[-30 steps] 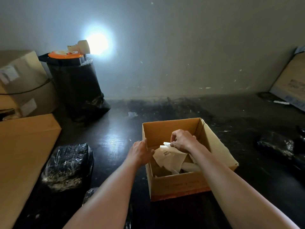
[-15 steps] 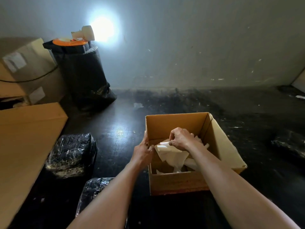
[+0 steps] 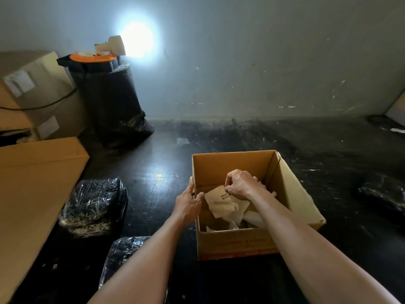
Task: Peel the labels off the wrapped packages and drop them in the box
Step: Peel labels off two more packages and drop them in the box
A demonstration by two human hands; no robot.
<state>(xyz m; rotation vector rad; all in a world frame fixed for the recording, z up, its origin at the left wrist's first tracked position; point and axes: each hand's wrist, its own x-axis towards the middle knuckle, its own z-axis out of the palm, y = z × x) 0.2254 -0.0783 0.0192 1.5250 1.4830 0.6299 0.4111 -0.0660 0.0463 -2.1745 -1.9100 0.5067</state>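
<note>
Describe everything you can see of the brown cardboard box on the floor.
The open-topped brown cardboard box stands upright on the dark glossy floor. Faint red print on its front wall is unreadable. A pile of peeled pale paper labels lies inside. The left hand grips its left rim; the right hand, over the opening, pinches a barcoded label atop the pile.

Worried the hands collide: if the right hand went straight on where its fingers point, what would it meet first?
Probably the left hand, gripping the box wall, just past the label the right hand pinches; depth is unclear.

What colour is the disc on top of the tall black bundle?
The disc is orange; head view.
</note>
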